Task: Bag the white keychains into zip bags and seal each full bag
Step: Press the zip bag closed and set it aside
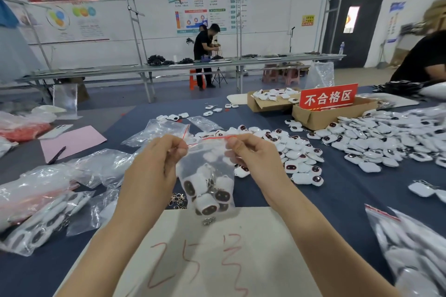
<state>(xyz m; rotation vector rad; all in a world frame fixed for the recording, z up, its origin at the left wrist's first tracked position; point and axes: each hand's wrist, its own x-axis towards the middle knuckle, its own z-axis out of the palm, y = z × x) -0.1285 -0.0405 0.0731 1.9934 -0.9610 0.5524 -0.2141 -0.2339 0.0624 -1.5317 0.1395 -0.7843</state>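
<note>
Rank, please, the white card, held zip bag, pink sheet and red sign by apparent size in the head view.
1. white card
2. zip bag, close to the camera
3. pink sheet and red sign look alike; the sign is farther, so unranked

Bright even light; edges warped, blurred.

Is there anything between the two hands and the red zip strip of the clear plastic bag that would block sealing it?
Nothing visible does. The left hand and the right hand both pinch the clear plastic zip bag at its top edge, by the red zip strip. The white keychains lie at the bottom, well below the strip.
</note>
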